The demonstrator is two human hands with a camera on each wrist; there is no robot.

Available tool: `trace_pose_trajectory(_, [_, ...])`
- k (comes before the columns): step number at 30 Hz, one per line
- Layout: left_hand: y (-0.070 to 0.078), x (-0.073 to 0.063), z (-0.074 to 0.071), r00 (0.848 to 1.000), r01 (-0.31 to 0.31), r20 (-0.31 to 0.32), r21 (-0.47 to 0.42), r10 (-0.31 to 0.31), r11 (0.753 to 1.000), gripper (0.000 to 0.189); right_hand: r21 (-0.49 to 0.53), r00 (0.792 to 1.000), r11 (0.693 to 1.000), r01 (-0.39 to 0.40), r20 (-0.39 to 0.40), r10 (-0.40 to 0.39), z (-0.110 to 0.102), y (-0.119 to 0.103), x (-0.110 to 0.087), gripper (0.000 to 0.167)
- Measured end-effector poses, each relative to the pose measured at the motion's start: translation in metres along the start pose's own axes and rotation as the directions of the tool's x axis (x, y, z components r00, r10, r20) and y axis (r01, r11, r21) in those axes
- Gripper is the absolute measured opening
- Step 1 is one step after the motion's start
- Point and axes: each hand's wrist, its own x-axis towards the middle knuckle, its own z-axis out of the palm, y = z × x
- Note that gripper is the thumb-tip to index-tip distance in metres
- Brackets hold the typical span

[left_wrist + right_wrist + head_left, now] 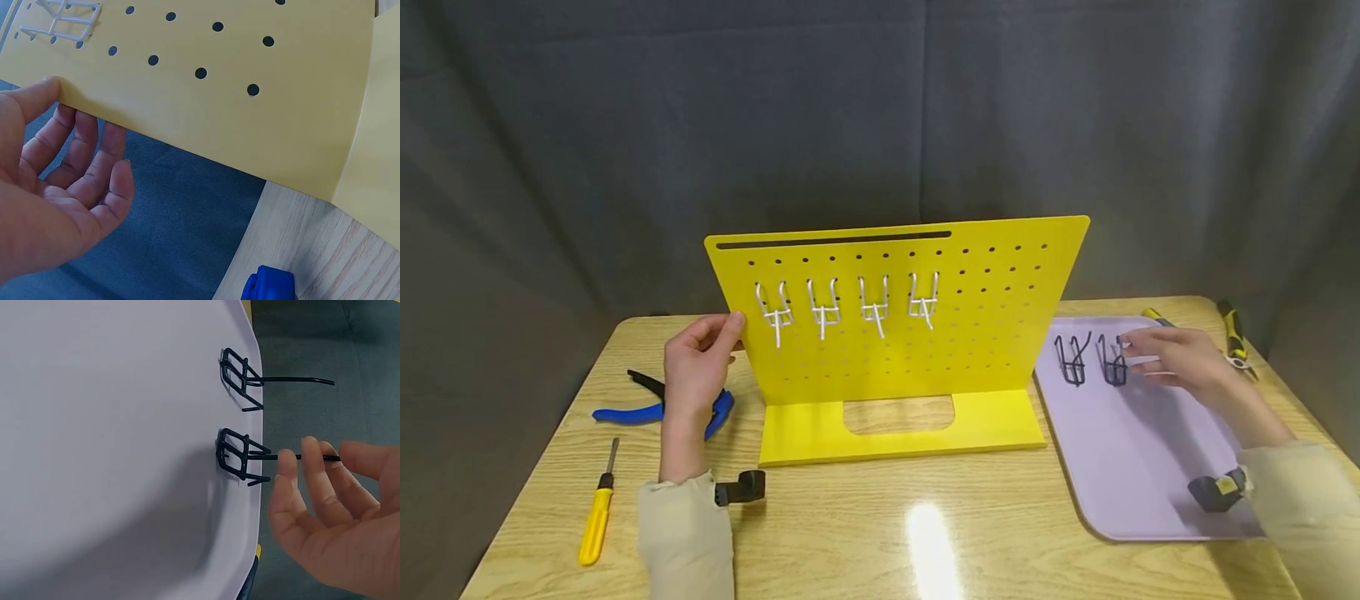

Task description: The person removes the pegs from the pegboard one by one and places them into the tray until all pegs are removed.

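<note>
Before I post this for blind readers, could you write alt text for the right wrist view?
A right hand has its fingers and thumb at the prong of a black hook on a pale tray; whether it grips is unclear. A second hook, untouched, sits higher in the picture.

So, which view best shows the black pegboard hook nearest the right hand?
Right wrist: the black pegboard hook looks largest there, though fingers partly cover its prong. Head shows it smaller; left wrist, not at all.
</note>
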Motion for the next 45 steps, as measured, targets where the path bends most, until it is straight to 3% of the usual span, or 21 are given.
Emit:
trace_pose_trajectory(7, [0.001, 0.000, 0.000, 1.000, 0.002, 0.006, 0.008, -0.002, 1.000, 0.043, -0.066, 0.998, 0.998, 0.007, -0.068, -0.011, 0.005, -0.002, 0.009, 0.056])
trace_pose_trajectory(11, [0.000, 0.001, 0.000, 1.000, -0.003, 0.012, 0.020, 0.002, 1.000, 0.043, -0.147, 0.996, 0.989, -0.029, -0.093, 0.015, 0.008, -0.005, 0.013, 0.061])
trace_pose_trajectory(16, [-0.003, 0.001, 0.000, 1.000, -0.013, 0.011, 0.024, 0.013, 1.000, 0.047, -0.172, 0.994, 0.983, -0.057, -0.104, 0.039, 0.011, -0.007, 0.017, 0.067])
trace_pose_trajectory(21, [-0.003, 0.000, 0.001, 0.999, -0.038, -0.003, 0.000, 0.038, 0.999, 0.046, -0.136, 0.994, 0.991, -0.010, -0.111, -0.005, 0.012, -0.006, 0.016, 0.065])
trace_pose_trajectory(29, [0.000, 0.002, 0.001, 1.000, 0.009, 0.013, 0.017, -0.009, 1.000, 0.046, -0.116, 0.984, 0.990, 0.078, -0.153, -0.096, 0.011, -0.016, 0.009, 0.067])
trace_pose_trajectory(33, [0.000, 0.002, 0.000, 1.000, 0.010, 0.014, 0.017, -0.010, 1.000, 0.045, -0.115, 0.969, 0.988, 0.101, -0.212, -0.124, 0.011, -0.029, 0.002, 0.067])
trace_pose_trajectory(36, [0.000, 0.002, 0.000, 1.000, 0.010, 0.012, 0.020, -0.010, 1.000, 0.044, -0.057, 0.940, 0.985, 0.165, -0.294, -0.175, 0.014, -0.038, -0.005, 0.059])
trace_pose_trajectory(38, [-0.002, 0.002, 0.000, 1.000, 0.010, 0.014, 0.020, -0.010, 1.000, 0.045, 0.098, 0.906, 0.958, 0.269, -0.362, -0.217, 0.018, -0.045, -0.009, 0.045])
trace_pose_trajectory(40, [-0.003, 0.003, 0.000, 1.000, 0.008, 0.014, 0.019, -0.008, 1.000, 0.045, 0.255, 0.866, 0.887, 0.386, -0.431, -0.253, 0.024, -0.051, -0.012, 0.032])
trace_pose_trajectory(43, [-0.003, 0.002, 0.000, 1.000, 0.011, 0.011, 0.014, -0.011, 1.000, 0.046, 0.423, 0.812, 0.749, 0.510, -0.525, -0.256, 0.036, -0.061, -0.016, 0.024])
trace_pose_trajectory(45, [-0.003, 0.002, 0.000, 1.000, 0.016, 0.007, 0.017, -0.017, 1.000, 0.046, 0.451, 0.792, 0.715, 0.534, -0.563, -0.236, 0.044, -0.068, -0.018, 0.026])
